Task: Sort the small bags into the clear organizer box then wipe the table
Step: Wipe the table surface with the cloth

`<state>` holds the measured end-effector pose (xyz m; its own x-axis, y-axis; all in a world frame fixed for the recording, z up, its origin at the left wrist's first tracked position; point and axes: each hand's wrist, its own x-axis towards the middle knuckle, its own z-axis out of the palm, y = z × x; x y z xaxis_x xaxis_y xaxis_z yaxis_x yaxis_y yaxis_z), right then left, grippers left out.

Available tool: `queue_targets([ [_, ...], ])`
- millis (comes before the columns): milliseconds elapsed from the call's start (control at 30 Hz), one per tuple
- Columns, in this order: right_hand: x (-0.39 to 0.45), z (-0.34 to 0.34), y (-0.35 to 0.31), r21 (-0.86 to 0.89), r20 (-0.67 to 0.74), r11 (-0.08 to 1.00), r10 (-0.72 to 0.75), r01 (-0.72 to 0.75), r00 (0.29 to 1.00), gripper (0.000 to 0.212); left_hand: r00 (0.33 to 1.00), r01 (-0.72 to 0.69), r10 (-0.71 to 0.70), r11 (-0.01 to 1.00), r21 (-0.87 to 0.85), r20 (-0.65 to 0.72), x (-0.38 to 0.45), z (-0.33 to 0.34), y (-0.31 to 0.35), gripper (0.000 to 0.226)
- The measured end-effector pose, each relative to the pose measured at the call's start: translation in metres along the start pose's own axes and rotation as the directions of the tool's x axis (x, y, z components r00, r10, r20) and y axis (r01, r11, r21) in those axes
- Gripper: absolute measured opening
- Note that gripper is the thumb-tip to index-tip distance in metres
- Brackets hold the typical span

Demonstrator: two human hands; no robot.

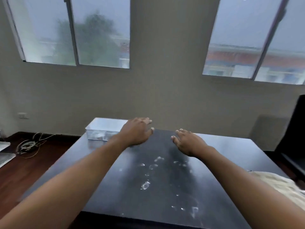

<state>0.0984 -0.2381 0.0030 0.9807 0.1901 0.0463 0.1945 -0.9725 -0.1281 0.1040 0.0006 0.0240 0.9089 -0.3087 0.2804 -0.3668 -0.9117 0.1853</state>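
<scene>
A: Item one — the table?
B: Dark top, seen from its near edge. Pale smudges spread across the middle toward the near edge.

A: Item two — the box?
B: Clear box at the far left corner of the table, standing flat. Something small lies at its bottom; too blurred to name.

A: Small bags?
B: None that can be told on the table top; the contents of the box cannot be made out.

A: Left hand?
B: Left hand stretched out over the far edge, just beside the right side of the box, palm down, fingers straight and loosely spread, nothing in it. Whether it touches the box cannot be told.

A: Right hand?
B: Right hand palm down over the far middle of the table, fingers relaxed and apart, holding nothing. Well apart from the box, near the left hand.

A: Other entries?
B: Pale cloth at the right edge, near corner. Dark chair beyond the right edge. Coiled cable on the wooden floor to the left. Two windows in the wall behind.
</scene>
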Motion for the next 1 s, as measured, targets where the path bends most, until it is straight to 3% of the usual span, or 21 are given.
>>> queue_targets([
  [300, -0.129, -0.026, 0.151, 0.066, -0.024, 0.964, 0.259, -0.257, 0.966, 0.048, 0.934, -0.343, 0.355, 0.924, -0.169, 0.043, 0.005, 0.064, 0.197, 0.051],
  [567, -0.198, -0.024, 0.227, 0.108, 0.072, 0.903, 0.41, -0.415, 0.909, 0.062, 0.884, -0.367, 0.396, 0.917, -0.155, 0.248, 0.002, 0.11, 0.296, 0.07],
  [667, -0.203, -0.02, 0.236, 0.172, 0.021, 0.901, 0.4, -0.397, 0.916, 0.058, 0.895, -0.355, 0.38, 0.924, -0.14, 0.235, 0.0, 0.115, 0.308, 0.069],
  [800, -0.201, -0.021, 0.229, 0.069, -0.059, 0.952, 0.304, -0.299, 0.951, 0.009, 0.904, -0.298, 0.363, 0.914, -0.276, 0.226, -0.003, 0.116, 0.312, 0.038],
  [900, -0.2, -0.024, 0.219, 0.132, -0.123, 0.968, 0.229, -0.213, 0.966, 0.017, 0.909, -0.278, 0.376, 0.869, -0.409, 0.181, -0.009, 0.11, 0.304, 0.02],
  [1000, -0.198, -0.036, 0.201, 0.254, -0.204, 0.959, 0.182, -0.127, 0.962, 0.009, 0.946, -0.191, 0.307, 0.786, -0.588, 0.102, -0.015, 0.093, 0.284, 0.015],
])
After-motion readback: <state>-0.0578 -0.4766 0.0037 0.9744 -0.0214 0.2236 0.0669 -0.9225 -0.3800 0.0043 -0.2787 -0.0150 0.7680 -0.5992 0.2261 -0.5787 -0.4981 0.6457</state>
